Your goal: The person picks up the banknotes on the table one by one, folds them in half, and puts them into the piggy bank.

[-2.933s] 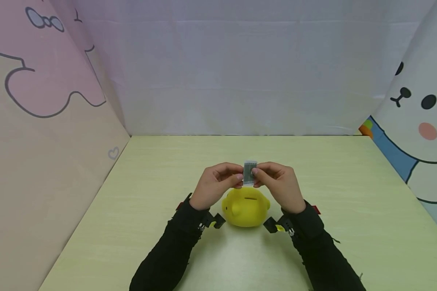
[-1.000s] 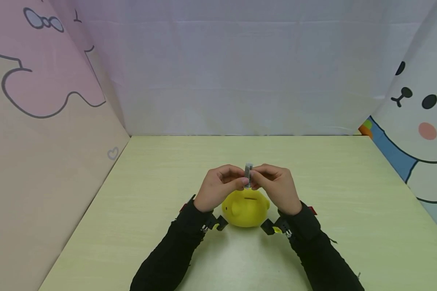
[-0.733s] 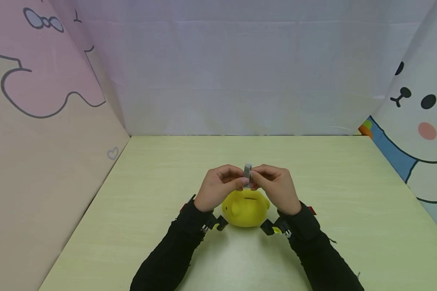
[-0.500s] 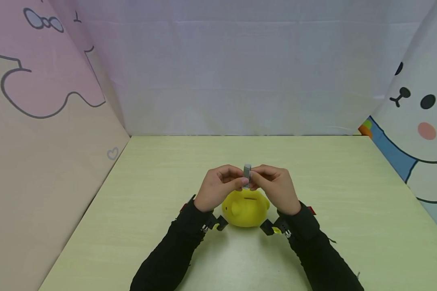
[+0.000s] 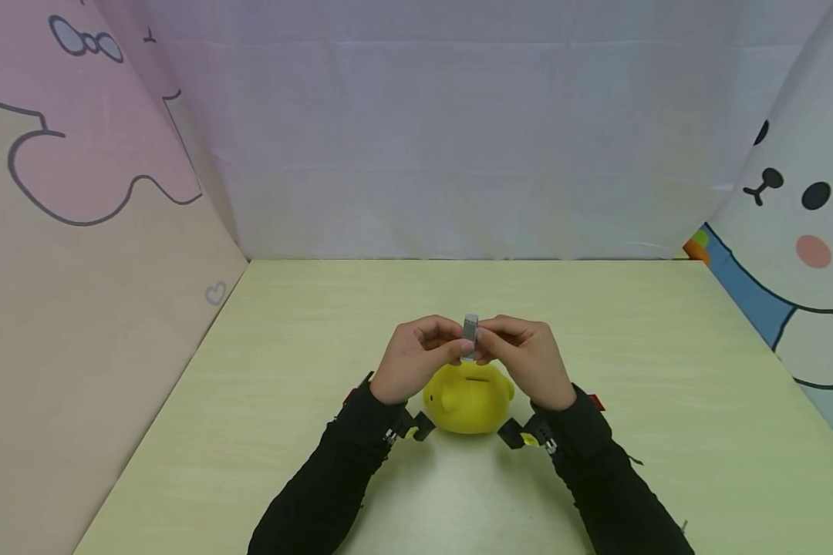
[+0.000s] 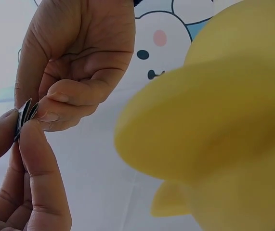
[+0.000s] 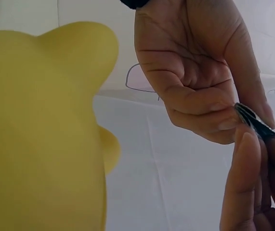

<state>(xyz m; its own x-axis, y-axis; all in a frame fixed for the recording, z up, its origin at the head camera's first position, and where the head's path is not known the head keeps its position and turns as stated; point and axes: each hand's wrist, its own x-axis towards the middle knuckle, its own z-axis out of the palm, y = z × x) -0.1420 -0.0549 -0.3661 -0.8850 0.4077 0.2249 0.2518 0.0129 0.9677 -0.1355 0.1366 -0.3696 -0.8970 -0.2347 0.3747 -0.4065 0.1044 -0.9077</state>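
Observation:
Over the middle of the table, a small greenish-grey folded banknote [image 5: 470, 331] stands upright as a narrow strip with pale ends. My left hand [image 5: 419, 356] pinches it between thumb and fingers from the left. From the right, my right hand [image 5: 526, 356] pinches the same note. Both wrist views show several layers at the edge of the banknote [image 6: 23, 116], bent between the fingertips. Just below and nearer than the hands sits a yellow piggy bank [image 5: 468, 401] with a dark slot on top, uncovered. Its rounded side fills much of each wrist view.
The pale yellow-green table [image 5: 319, 308] reaches back to a white curtain [image 5: 423, 154]. Cartoon-printed panels flank it, a pink figure [image 5: 111, 154] at left and a white bear [image 5: 777, 247] at right. Small dark devices [image 5: 416, 424] are strapped at both wrists.
The banknote was wider 2.9 s ago and now shows as a narrower folded strip. Both hands have come slightly closer together. In the last half second they have hardly moved.

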